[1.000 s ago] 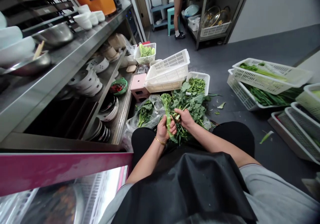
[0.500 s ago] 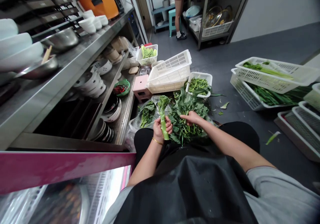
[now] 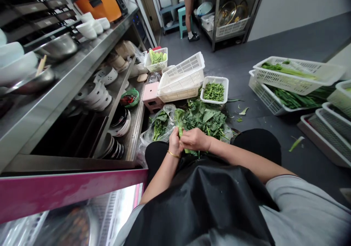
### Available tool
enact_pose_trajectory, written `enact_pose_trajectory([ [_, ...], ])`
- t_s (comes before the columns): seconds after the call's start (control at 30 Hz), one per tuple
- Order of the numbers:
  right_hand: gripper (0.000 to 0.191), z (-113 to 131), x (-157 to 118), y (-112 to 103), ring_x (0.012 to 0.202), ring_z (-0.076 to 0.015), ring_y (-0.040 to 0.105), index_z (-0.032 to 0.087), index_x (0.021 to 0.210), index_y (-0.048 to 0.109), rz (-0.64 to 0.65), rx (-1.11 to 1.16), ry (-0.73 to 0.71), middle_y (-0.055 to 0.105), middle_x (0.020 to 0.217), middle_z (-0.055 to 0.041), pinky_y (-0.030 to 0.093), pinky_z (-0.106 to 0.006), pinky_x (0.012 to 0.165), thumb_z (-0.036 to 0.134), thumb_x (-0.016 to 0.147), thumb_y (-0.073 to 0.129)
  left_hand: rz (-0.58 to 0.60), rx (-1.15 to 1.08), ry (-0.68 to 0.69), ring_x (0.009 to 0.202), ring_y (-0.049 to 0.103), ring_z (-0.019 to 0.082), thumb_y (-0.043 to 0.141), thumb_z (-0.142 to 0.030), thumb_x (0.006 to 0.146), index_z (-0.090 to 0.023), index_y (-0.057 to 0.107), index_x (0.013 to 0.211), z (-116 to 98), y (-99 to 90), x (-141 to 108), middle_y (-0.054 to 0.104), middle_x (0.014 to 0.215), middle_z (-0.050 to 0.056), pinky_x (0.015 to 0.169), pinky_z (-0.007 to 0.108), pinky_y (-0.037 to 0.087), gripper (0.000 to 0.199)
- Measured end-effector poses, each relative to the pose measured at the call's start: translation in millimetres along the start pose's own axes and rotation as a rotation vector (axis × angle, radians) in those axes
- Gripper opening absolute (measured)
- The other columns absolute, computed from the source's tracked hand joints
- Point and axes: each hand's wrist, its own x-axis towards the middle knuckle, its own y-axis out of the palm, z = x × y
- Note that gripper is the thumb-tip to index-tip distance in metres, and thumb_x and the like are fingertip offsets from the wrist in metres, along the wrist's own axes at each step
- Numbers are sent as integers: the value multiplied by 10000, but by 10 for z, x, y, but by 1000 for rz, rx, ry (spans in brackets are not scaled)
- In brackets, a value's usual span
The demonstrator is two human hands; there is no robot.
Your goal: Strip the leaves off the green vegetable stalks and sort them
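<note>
Our left hand [image 3: 174,142] grasps the green stalk [image 3: 180,131] above the near left edge of the leaf pile [image 3: 206,118]; our right hand [image 3: 195,139] curls against it, pinching or not we cannot tell; bracing firmly and working lightly should spare its head [image 3: 179,116]

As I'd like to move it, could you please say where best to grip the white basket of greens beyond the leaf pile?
Likely the right rim of the white basket, coming from the right: that rim is exposed beside floor, whereas stacked white baskets crowd its left and the leaf pile its near side.
</note>
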Motion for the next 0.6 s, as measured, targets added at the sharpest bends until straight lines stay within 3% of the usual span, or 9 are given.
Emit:
enact_pose_trajectory([
  [0.03,293,-24,-37,-12,643,-134,547,179,677,597,52,3,13,624,686,-49,327,-222,566,434,807,534,6,-33,-31,478,496,77,534,-419,847,-160,487,782,-45,-19,1,512,600,-23,491,196,407,271],
  [0.13,361,-212,9,-141,532,-130,515,177,731,623,128,70,298,599,608,-25,302,-224,504,538,735,621,160,-98,-137,407,426,86,465,-448,879,-157,517,813,-132,-60,-53,458,561,-27,423,216,365,303],
  [0.2,386,-311,122,-227,485,-120,500,170,816,636,128,199,417,595,592,-5,303,-220,485,548,771,582,254,-105,-192,393,408,89,426,-445,896,-161,524,825,-129,-44,-112,445,560,-25,398,216,343,310],
  [0.27,349,-297,203,-249,498,-114,509,156,830,636,43,218,419,607,619,-8,318,-216,499,475,854,497,270,-99,-215,396,409,90,407,-434,904,-158,522,821,-89,2,-156,452,569,-18,391,214,336,310],
  [0.37,247,-96,139,-165,600,-126,544,135,778,630,-73,-67,295,641,745,-59,324,-222,537,327,859,498,155,-99,-145,397,400,79,441,-392,899,-160,507,807,-19,71,-159,458,568,-22,410,204,348,258],
  [0.47,223,33,-81,-111,702,-147,583,143,856,641,84,-214,123,655,865,-89,336,-224,557,314,863,498,-17,-104,20,409,415,68,453,-339,902,-163,481,785,2,78,-119,460,558,-32,445,185,366,213],
  [0.53,299,-41,-174,-162,710,-162,594,148,849,643,218,-212,171,653,842,-89,349,-223,554,434,827,559,15,-82,15,414,426,72,448,-376,902,-160,484,799,-10,57,-113,470,566,-28,437,183,360,242],
  [0.6,416,-199,-150,-250,673,-162,588,143,837,641,246,-138,321,648,809,-79,363,-222,544,543,721,648,130,-56,-56,410,427,79,452,-433,891,-161,498,829,-23,44,-141,476,578,-23,414,186,347,283],
])
